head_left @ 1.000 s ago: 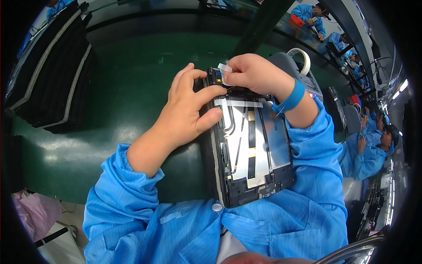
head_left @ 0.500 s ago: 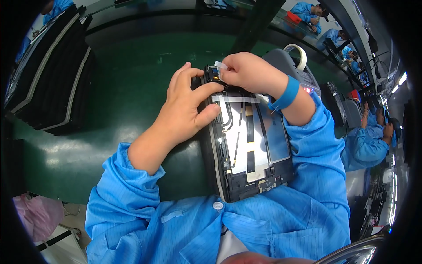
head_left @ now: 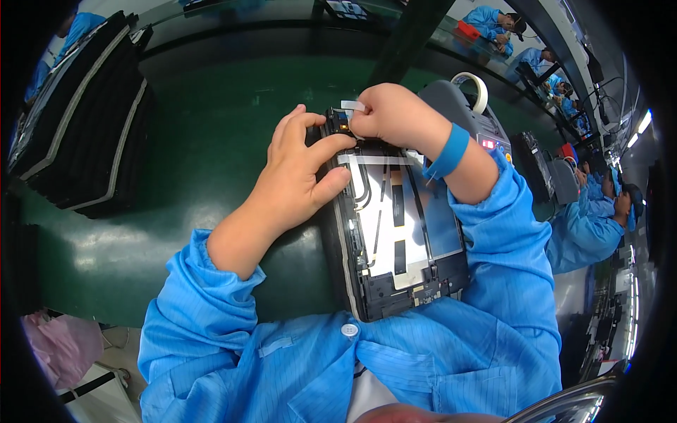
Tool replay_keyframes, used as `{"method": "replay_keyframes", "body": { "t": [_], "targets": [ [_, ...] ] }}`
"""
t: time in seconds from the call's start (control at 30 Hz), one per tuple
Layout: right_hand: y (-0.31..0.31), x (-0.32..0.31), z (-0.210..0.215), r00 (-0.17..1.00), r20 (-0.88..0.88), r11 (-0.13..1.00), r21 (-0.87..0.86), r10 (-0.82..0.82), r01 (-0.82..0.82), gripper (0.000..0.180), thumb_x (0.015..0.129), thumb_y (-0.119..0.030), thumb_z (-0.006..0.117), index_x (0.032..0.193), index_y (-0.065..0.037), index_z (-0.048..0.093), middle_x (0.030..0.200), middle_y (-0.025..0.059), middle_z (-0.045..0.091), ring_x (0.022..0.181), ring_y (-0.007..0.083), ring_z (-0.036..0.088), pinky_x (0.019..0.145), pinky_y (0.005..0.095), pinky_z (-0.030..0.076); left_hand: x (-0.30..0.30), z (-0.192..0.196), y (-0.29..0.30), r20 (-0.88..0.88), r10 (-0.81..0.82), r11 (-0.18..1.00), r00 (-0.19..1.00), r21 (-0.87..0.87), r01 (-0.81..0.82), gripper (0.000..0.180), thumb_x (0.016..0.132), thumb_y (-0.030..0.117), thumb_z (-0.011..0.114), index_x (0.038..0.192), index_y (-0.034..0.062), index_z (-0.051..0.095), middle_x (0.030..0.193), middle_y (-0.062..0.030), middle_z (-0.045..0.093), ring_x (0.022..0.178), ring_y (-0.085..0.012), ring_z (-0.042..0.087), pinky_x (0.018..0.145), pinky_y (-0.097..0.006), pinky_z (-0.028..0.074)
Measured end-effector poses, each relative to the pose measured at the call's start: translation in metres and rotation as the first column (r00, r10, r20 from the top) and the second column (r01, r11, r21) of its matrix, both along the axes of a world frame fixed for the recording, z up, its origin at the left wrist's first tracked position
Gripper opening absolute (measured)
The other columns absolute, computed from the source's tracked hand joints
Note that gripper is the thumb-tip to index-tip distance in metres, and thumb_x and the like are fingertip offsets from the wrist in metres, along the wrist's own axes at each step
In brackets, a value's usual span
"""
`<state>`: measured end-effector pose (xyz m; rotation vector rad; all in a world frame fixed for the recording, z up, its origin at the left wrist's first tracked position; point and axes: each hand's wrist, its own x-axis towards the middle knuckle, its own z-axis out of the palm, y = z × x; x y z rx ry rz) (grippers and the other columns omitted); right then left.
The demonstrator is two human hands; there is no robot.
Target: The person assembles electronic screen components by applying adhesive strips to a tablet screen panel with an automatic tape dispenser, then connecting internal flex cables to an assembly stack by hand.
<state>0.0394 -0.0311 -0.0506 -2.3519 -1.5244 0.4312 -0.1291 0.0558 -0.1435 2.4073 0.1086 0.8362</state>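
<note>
My left hand (head_left: 300, 180) lies flat over the top-left corner of the opened tablet chassis (head_left: 398, 233), fingers spread and pressing down, not closed round anything, thumb pushing against the left rim. My right hand (head_left: 398, 116) is at the top edge, its grip pinched shut on a small white tape tab (head_left: 352, 106) (the fingertips are mostly hidden behind my knuckles, so I can't tell how much tab is under them).

The chassis sits back-open on the green surface (head_left: 211, 141), just in front of my chest, long side running away from me. Inside: a white sheet, dark flex ribbons (head_left: 384, 211) running lengthways, a strip of white tape (head_left: 374, 160) across the upper part, and a small board at the near end.

Handling, as I judge it: the frame is stiff but thin and light, so it would slide on the smooth mat unless pinned. Hold it by the plastic rim only; the ribbons and board look fragile and shouldn't take pressure. The tab is flimsy, sticky and easily creased, so pinch it at its free end.

Around: a tape roll (head_left: 472, 88) on a grey fixture (head_left: 458, 113) past my right wrist, stacked black trays (head_left: 84, 134) far left, and a co-worker's blue sleeve (head_left: 585, 233) to the right.
</note>
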Motion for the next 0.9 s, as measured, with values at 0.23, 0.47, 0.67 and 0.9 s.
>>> {"method": "replay_keyframes", "body": {
  "t": [0.23, 0.47, 0.67, 0.9],
  "targets": [
    [-0.012, 0.012, -0.002, 0.984, -0.049, 0.981, 0.085, -0.170, 0.174, 0.029, 0.075, -0.016, 0.072, 0.090, 0.002, 0.054, 0.069, 0.0068, 0.061, 0.058, 0.0141, 0.060, 0.054, 0.0274, 0.048, -0.001, 0.001, -0.002, -0.001, -0.009, 1.000, 1.000, -0.005, 0.009, 0.040, 0.084, 0.037, 0.053, 0.117, 0.0166, 0.059, 0.129, -0.0198, 0.038, 0.131, -0.0448, 0.024, 0.106, -0.053, 0.025],
    [-0.039, -0.006, -0.021, 0.901, -0.305, 0.877, 0.459, 0.309, -0.146, 0.022, 0.085, 0.006, 0.046, 0.105, -0.002, 0.051, 0.100, 0.0122, 0.063, 0.096, 0.0179, 0.062, 0.077, 0.0284, 0.051, -0.001, 0.001, -0.001, -0.011, -0.022, 1.000, 1.000, 0.006, 0.022, 0.040, 0.084, 0.037, 0.053, 0.117, 0.0162, 0.059, 0.130, -0.0196, 0.038, 0.132, -0.0447, 0.024, 0.106, -0.053, 0.024],
    [-0.047, -0.009, -0.014, 0.846, -0.463, 0.936, 0.334, 0.264, -0.110, 0.030, 0.082, 0.014, 0.037, 0.107, 0.000, 0.046, 0.112, 0.0127, 0.061, 0.120, 0.0230, 0.053, 0.097, 0.0311, 0.042, -0.001, 0.000, -0.001, -0.014, -0.012, 1.000, 1.000, 0.007, 0.012, 0.042, 0.084, 0.039, 0.052, 0.119, 0.0160, 0.058, 0.131, -0.0192, 0.038, 0.131, -0.0446, 0.024, 0.106, -0.054, 0.024],
    [-0.054, -0.007, -0.012, 0.667, -0.723, 0.976, 0.216, 0.179, -0.027, 0.037, 0.079, 0.016, 0.034, 0.110, -0.001, 0.044, 0.134, 0.0189, 0.049, 0.132, 0.0240, 0.040, 0.104, 0.0325, 0.035, -0.003, -0.002, 0.002, 0.051, 0.033, 0.985, 0.998, 0.167, -0.041, 0.042, 0.083, 0.043, 0.057, 0.117, 0.0189, 0.061, 0.127, -0.0163, 0.041, 0.129, -0.0438, 0.029, 0.105, -0.053, 0.026]
  ]
}}
